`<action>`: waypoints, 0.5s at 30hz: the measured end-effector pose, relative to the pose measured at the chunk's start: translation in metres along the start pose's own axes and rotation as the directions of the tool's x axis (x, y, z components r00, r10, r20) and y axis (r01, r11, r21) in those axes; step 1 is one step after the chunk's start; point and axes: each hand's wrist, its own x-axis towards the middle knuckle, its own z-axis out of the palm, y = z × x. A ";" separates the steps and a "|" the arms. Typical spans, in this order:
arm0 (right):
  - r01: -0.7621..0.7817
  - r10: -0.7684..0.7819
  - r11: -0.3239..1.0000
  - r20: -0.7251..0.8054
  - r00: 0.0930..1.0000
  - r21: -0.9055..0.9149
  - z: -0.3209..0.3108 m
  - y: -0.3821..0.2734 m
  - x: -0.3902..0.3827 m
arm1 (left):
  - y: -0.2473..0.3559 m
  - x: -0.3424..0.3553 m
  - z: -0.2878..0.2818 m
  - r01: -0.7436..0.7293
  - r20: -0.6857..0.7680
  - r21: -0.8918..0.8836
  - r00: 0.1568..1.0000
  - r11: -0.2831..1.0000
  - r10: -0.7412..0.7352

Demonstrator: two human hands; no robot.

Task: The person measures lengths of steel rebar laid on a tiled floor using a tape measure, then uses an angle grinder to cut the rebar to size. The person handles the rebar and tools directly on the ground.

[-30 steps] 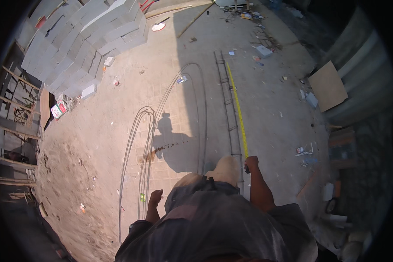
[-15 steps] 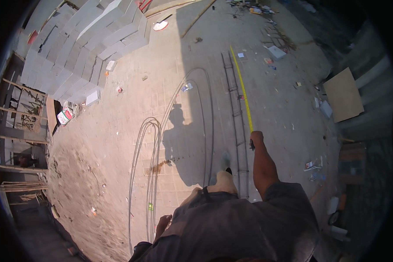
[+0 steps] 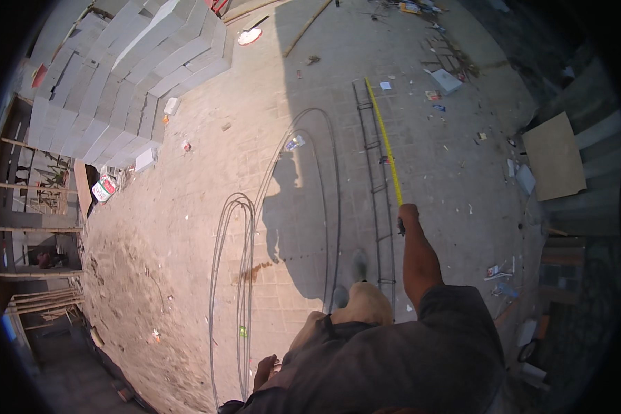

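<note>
My right hand (image 3: 408,214) is closed around a tape measure (image 3: 401,226), whose dark case shows below the fist. From it a yellow tape blade (image 3: 386,143) runs out straight ahead over the paved ground. Beside the blade, on its left, lies a long, narrow steel rebar frame (image 3: 375,186) with cross ties. My left hand (image 3: 264,371) hangs low by my left thigh, near bent steel rods (image 3: 337,207) laid in long loops on the ground. Its fingers are partly hidden, and I cannot tell whether it holds anything.
Large pale blocks (image 3: 145,76) are stacked at the far left, with a white sack (image 3: 104,188) near them. Sandy soil (image 3: 138,297) spreads at the left. A tan board (image 3: 554,157) leans at the right. Litter and a wooden pole (image 3: 307,27) lie farther off.
My feet and legs have shifted, and both boots now show beside the rebar frame. The right hand still grips the tape measure. My left hand has moved slightly down and right in view.
</note>
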 end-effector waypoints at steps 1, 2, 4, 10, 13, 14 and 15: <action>0.002 -0.003 1.000 -0.018 1.000 -0.006 -0.002 0.003 0.006 | 0.008 0.000 0.003 0.014 0.009 0.004 1.000 1.000 -0.014; 0.006 -0.006 0.999 -0.020 1.000 -0.040 -0.007 0.007 0.013 | 0.014 0.005 0.004 0.045 0.032 -0.006 0.998 0.999 -0.045; 0.022 -0.020 0.994 0.016 1.000 -0.108 -0.002 0.002 0.009 | 0.019 -0.002 0.002 0.102 0.038 -0.034 0.994 0.994 -0.100; 0.126 -0.116 0.968 0.061 0.991 -0.217 -0.012 -0.026 -0.024 | 0.017 -0.010 0.002 0.171 -0.010 -0.209 0.984 0.963 -0.177; 0.123 -0.117 0.959 0.038 0.992 -0.257 -0.019 -0.035 -0.038 | -0.018 0.016 0.002 0.219 0.010 -0.354 0.973 0.909 -0.230; 0.106 -0.103 0.971 0.025 0.994 -0.213 -0.023 -0.036 -0.035 | -0.034 0.034 0.002 0.225 0.024 -0.387 0.972 0.894 -0.234; 0.078 -0.077 0.981 0.016 0.997 -0.178 -0.024 -0.031 -0.032 | -0.037 0.039 0.005 0.199 0.036 -0.425 0.979 0.883 -0.203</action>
